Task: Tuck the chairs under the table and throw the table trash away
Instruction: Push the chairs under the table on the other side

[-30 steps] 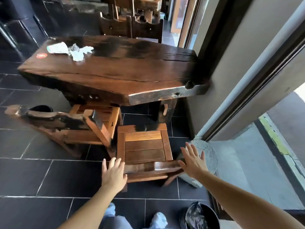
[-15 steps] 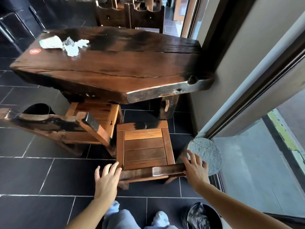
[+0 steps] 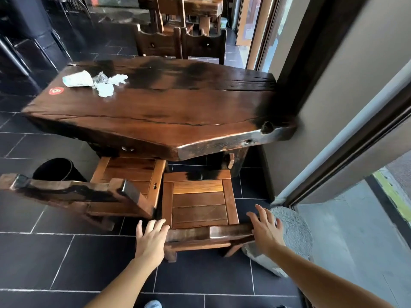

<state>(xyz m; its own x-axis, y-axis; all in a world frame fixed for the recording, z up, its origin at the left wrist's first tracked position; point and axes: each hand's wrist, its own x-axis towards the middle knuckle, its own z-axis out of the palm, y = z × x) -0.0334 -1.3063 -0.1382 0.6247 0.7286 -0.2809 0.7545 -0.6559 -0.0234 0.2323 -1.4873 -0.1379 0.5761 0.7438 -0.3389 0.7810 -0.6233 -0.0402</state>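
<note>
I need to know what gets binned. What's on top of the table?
On the table: a crumpled paper cup, clear plastic wrap, wadded white paper and a red round sticker. Anything beneath the wads is hidden.

Daylight from right, dim left, wide-angle edge bending

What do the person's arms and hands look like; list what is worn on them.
Both forearms are bare as far as the frame shows: no sleeves in view. The left hand and the right hand wear no gloves, and no rings, watch or bracelets show. The fingers are slim, with short nails.
</note>
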